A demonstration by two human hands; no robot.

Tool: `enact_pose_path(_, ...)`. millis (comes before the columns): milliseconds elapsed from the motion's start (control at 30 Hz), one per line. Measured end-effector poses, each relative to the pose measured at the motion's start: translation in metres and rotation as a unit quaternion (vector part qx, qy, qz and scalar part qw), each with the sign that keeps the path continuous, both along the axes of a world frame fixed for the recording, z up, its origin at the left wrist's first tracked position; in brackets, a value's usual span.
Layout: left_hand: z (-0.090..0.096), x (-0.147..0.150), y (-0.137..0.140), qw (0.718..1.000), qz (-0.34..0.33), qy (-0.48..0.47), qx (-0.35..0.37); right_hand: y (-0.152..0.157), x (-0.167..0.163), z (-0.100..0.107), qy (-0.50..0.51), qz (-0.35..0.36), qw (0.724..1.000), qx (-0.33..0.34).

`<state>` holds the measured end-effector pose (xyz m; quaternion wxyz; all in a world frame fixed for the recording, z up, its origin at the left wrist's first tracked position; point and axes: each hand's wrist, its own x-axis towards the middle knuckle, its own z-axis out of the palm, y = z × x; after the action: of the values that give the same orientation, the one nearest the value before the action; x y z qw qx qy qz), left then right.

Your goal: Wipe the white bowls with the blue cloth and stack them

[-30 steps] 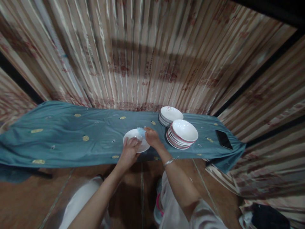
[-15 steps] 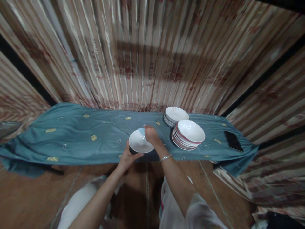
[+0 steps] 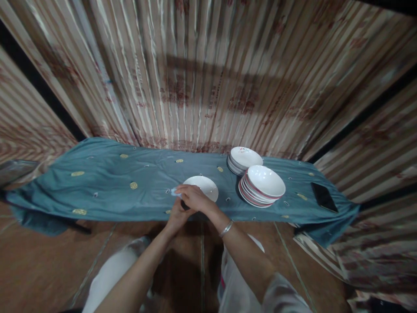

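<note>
Your R hand point(image 3: 194, 199) has swung the blue cloth point(image 3: 176, 191) from far rim to L side of the bowl point(image 3: 208, 187), cloth pinched, L hand point(image 3: 178, 216) gripping bowl's near-L side nr table point(image 3: 107, 187) front edge, mid-length; wipe looks unfinished, front stack point(image 3: 256, 198) & rear stack point(image 3: 246, 157) twd R end, done or not can't tell.

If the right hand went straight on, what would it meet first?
Likely the teal tablecloth left of the white bowl, the right hand leading with the pale blue item; its height above the tablecloth is unclear.
</note>
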<state>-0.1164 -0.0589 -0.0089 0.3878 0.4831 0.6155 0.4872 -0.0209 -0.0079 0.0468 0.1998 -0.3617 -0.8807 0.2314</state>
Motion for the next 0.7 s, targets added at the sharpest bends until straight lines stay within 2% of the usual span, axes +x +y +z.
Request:
enact_pose_path(100,0.000,0.002,0.000,0.999,-0.021,-0.022,-0.021,-0.009,0.012,0.009,0.017,0.014,0.999,-0.038)
enact_pose_path(200,0.002,0.004,0.000,0.994,-0.068,-0.084,0.022,-0.014,0.029,0.017,0.028,0.023,0.996,-0.084)
enact_pose_path(267,0.002,0.005,0.000,0.991,-0.069,-0.104,0.049,-0.015,0.044,0.020,0.020,0.029,0.993,-0.117)
enact_pose_path(367,-0.002,0.004,0.002,0.993,-0.053,-0.075,0.072,-0.013,0.070,0.023,0.001,0.021,0.989,-0.145)
enact_pose_path(433,-0.006,0.003,0.003,0.995,-0.040,-0.051,0.072,-0.011,0.089,0.025,-0.005,-0.017,0.991,-0.134)
enact_pose_path(567,-0.011,0.001,0.005,0.998,-0.026,-0.054,0.035,-0.007,0.122,0.029,-0.040,-0.133,0.988,-0.066)
enact_pose_path(700,-0.006,-0.002,0.006,0.998,-0.038,-0.037,0.037,-0.005,0.132,0.025,-0.117,-0.216,0.969,-0.012)
